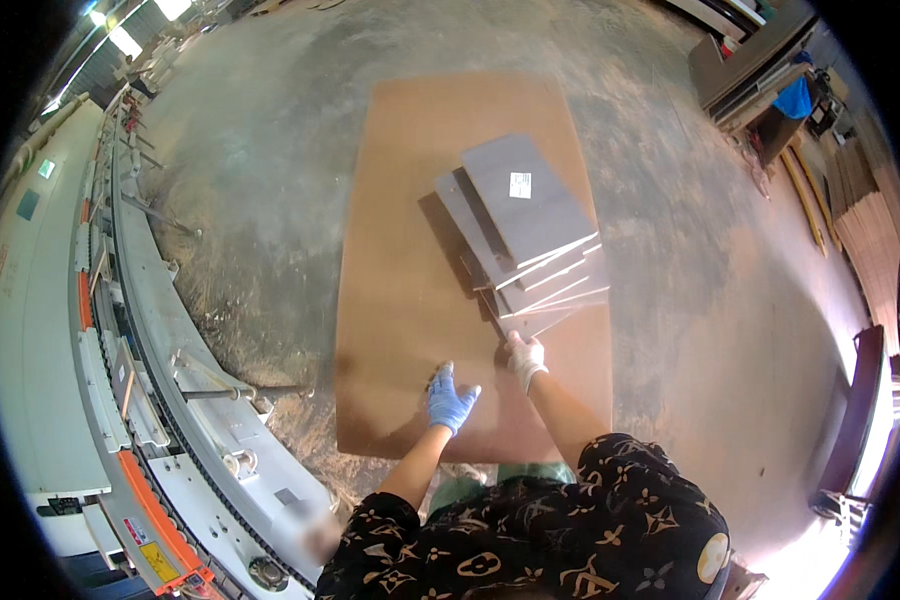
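A fanned stack of dark grey boards lies on a large brown sheet, right of its middle. The topmost board bears a small white label, and pale edges show along the stack's near side. My right hand, in a white glove, grips the near corner of a lower board in the stack. Its fingertips are partly hidden there. My left hand, in a blue glove, is over the near part of the brown sheet, thumb and fingers apart and holding nothing.
Along the left runs a long machine with a chain track and orange guards. Metal bars jut from it toward the sheet. Stacked boards and wooden strips stand at right. A person is far left.
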### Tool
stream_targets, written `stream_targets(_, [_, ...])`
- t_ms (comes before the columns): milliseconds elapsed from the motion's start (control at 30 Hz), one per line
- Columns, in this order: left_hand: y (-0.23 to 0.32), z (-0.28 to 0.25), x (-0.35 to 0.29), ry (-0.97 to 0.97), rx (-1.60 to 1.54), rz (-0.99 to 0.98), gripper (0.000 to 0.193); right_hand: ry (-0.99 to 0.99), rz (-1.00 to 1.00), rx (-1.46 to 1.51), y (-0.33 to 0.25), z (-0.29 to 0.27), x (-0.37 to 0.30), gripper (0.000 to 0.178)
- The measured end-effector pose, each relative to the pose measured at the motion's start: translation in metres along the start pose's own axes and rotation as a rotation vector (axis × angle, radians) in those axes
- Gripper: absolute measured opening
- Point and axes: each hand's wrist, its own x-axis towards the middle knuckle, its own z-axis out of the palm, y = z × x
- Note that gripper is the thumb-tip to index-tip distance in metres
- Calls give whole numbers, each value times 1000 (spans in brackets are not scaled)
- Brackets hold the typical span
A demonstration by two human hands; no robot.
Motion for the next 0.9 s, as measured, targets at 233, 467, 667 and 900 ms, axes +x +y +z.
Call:
stream_targets(233, [-31, -25, -99, 214, -301, -38, 66, -490, 46, -290, 149, -65, -138, 21])
stream_targets(467, [11, -57, -115, 233, -489, 141, 70, 150, -1009, -489, 49, -96, -224, 8])
stream_targets(667, [56, -66, -99, 58, -254, -102, 75, 361, -1082, -581, -12, -107, -196, 18])
stream_targets(900, [48, -69, -118, -14, -261, -119, 70, -192, -711, -925, -91, -89, -90, 78])
